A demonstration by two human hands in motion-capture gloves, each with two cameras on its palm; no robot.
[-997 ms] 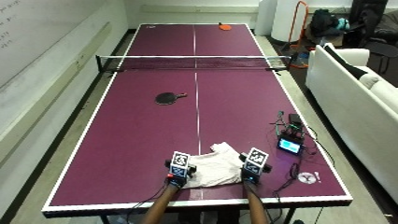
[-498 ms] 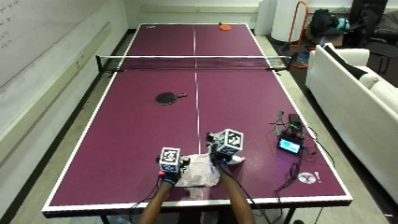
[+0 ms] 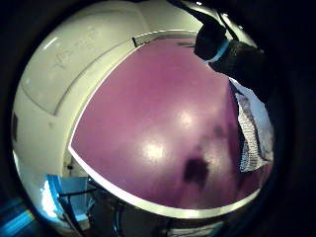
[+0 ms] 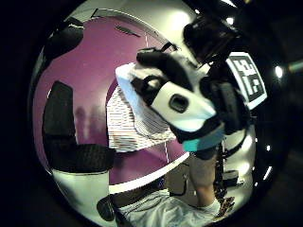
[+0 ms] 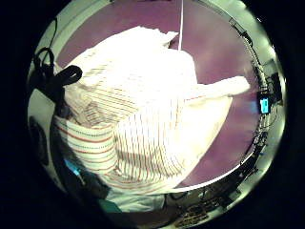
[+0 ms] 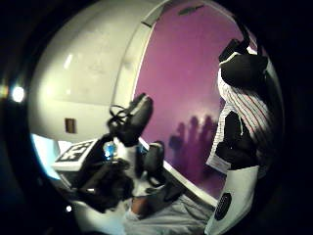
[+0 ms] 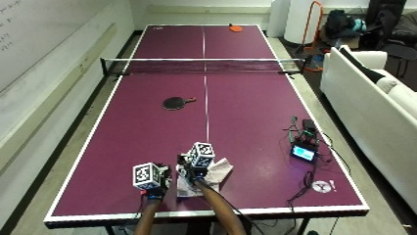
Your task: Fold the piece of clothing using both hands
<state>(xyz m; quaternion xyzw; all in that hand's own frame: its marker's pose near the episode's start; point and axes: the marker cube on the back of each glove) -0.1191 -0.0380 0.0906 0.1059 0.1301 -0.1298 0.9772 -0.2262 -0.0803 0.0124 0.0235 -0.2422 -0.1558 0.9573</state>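
Right now my right hand (image 7: pixel 196 171) pinches a fold of the white, thin-striped cloth garment (image 7: pixel 218 172), fingers curled into the fabric, while my left hand (image 7: pixel 158 183) sits just beside it; I cannot tell whether its fingers are apart or together. The garment lies bunched on the purple table-tennis worktop (image 7: pixel 247 122), near its closest white edge. My worry: carried over one-handed, the fold could land crooked or the cloth could slide toward that near edge and hang off. Room is generous ahead and to the left; the black paddle (image 7: pixel 176 103) and the small screen device with cables (image 7: pixel 304 152) sit well apart.
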